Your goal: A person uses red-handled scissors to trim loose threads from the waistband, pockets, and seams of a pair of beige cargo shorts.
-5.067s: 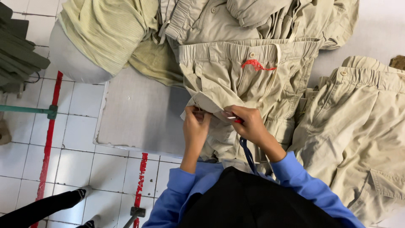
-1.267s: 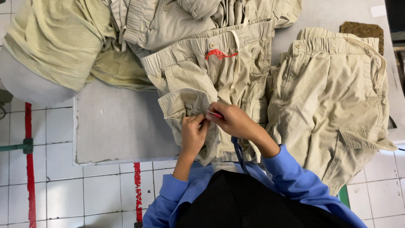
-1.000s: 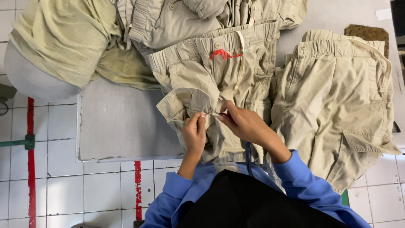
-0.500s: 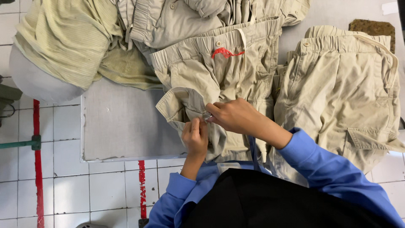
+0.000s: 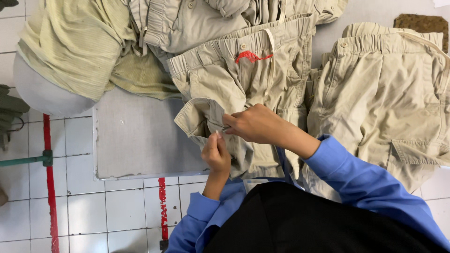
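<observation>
Khaki trousers [image 5: 262, 84] lie lengthwise, waistband away, w/ both hands pinching fabric.

Beige trousers [image 5: 243, 89] with red stitching [image 5: 252, 56] — grey counter [image 5: 136, 140], blue sleeves [image 5: 361, 180], white floor tiles [image 5: 79, 211] striped red.
</observation>
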